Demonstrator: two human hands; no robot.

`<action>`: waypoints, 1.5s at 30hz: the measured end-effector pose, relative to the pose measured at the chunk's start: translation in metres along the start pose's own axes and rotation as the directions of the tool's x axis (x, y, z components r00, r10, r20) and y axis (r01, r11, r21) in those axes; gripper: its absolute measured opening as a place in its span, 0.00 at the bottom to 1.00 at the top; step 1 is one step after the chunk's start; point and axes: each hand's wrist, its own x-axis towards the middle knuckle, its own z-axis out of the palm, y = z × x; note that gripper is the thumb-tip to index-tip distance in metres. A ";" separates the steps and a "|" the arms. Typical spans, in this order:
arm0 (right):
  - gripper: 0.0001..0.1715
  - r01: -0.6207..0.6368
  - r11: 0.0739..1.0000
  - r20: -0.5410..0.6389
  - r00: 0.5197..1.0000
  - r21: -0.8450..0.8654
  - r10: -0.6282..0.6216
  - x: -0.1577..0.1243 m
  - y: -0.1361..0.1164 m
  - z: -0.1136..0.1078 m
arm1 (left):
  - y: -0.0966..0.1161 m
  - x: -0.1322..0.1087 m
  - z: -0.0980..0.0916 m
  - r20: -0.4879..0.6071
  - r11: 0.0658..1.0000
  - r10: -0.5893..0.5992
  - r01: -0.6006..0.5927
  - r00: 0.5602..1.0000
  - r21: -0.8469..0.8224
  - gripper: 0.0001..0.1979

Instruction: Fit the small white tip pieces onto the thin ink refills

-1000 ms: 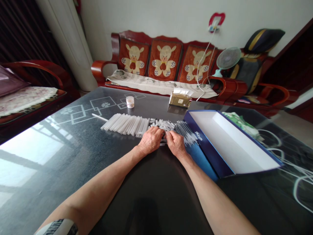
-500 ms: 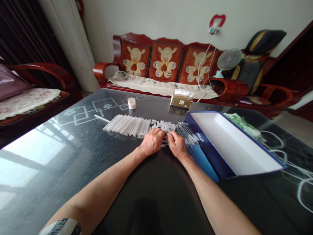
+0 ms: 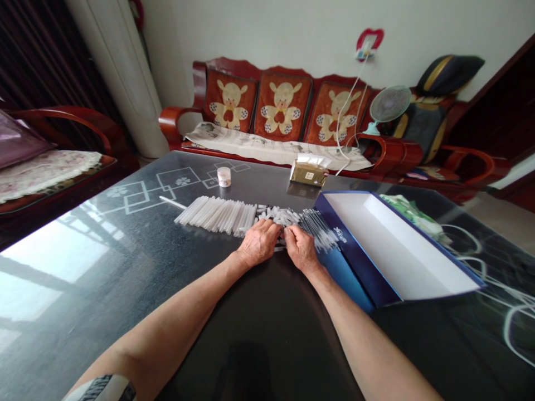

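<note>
Head view: hands (image 3: 259, 243) still curled close together; cannot tell what they grip.

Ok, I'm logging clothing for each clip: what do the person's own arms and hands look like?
The left hand and right hand are ungloved. A white fabric sleeve with black markings shows on the left arm; the right forearm is bare.
</note>
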 end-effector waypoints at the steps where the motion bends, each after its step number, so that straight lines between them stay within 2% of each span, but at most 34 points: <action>1: 0.13 0.001 1.000 -0.006 1.000 -0.005 -0.001 0.000 0.000 0.000 | 0.000 0.000 0.000 0.001 1.000 0.000 0.000 1.000 0.002 0.11; 9: 0.07 0.031 0.999 -0.021 0.999 0.036 -0.030 -0.001 0.000 0.001 | 0.001 0.000 -0.001 -0.023 0.999 -0.005 0.006 1.000 0.037 0.11; 14: 0.11 0.072 0.997 -0.039 0.997 -0.018 -0.072 0.000 -0.001 -0.001 | 0.003 0.001 -0.002 -0.020 1.000 0.012 -0.012 1.000 0.017 0.11; 19: 0.08 0.060 0.998 -0.047 0.997 0.000 -0.060 0.000 -0.003 -0.002 | 0.003 0.001 -0.002 -0.022 1.000 0.001 -0.001 1.000 0.026 0.12; 25: 0.12 0.086 0.996 -0.049 0.995 -0.032 -0.087 0.001 -0.001 -0.002 | 0.003 0.002 -0.003 -0.012 1.000 0.025 -0.025 1.000 0.012 0.11; 34: 0.12 0.082 0.997 -0.032 0.996 0.003 -0.082 0.000 -0.002 -0.003 | 0.003 0.001 -0.002 -0.028 1.000 0.026 -0.026 0.999 -0.002 0.11; 36: 0.13 0.061 0.998 -0.032 0.998 0.018 -0.060 0.001 -0.004 -0.003 | 0.004 0.002 -0.004 -0.051 0.999 0.034 -0.035 0.998 -0.016 0.12; 38: 0.15 0.003 0.999 -0.049 0.999 0.049 -0.001 0.002 -0.005 -0.004 | 0.006 0.003 -0.008 -0.124 0.999 0.032 -0.037 0.992 -0.040 0.12; 40: 0.16 -0.095 0.990 -0.093 0.990 0.107 0.105 0.003 -0.005 -0.006 | 0.007 0.005 -0.011 -0.236 0.996 -0.024 0.003 0.971 -0.089 0.12; 42: 0.18 -0.191 0.964 -0.146 0.965 0.184 0.218 0.004 -0.004 -0.008 | 0.009 0.006 -0.013 -0.300 0.971 -0.181 0.123 0.936 -0.204 0.12; 44: 0.18 -0.237 0.937 -0.172 0.943 0.256 0.286 0.004 -0.003 -0.009 | 0.009 0.007 -0.013 -0.225 0.865 -0.410 0.299 0.884 -0.404 0.14; 45: 0.18 -0.240 0.929 -0.172 0.940 0.282 0.295 0.004 -0.002 -0.008 | 0.009 0.008 -0.012 -0.139 0.766 -0.514 0.381 0.846 -0.517 0.15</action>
